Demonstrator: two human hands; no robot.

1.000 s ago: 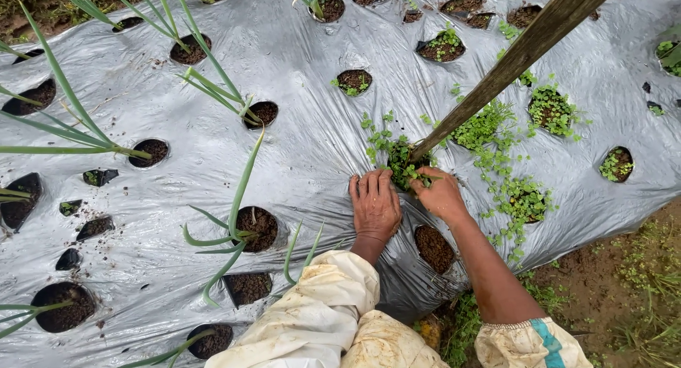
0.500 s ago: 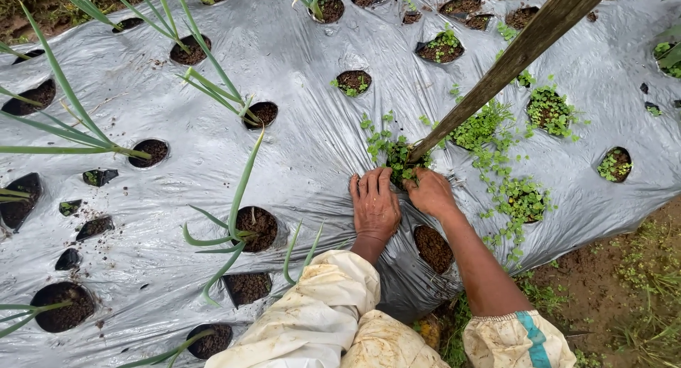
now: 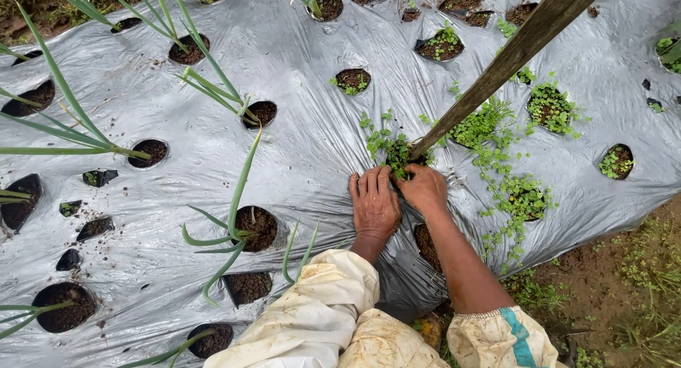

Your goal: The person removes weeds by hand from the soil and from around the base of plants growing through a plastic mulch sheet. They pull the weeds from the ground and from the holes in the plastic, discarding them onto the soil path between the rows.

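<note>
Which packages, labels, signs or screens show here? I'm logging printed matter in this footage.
None in view: only silver plastic mulch sheeting with planting holes, green weeds at both hands, and a slanted wooden stake.

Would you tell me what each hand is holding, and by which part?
The right hand pinches the small weeds near their base at the hole; the left hand lies flat on the plastic sheet.

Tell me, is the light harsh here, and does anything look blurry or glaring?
Head view: soft, even daylight with no hard shadows; the silver plastic sheet shows pale sheen on its wrinkles but no blown-out glare. Both the left hand and right hand are sharp; the wooden stake looms large near the lens, slightly soft at the top.
</note>
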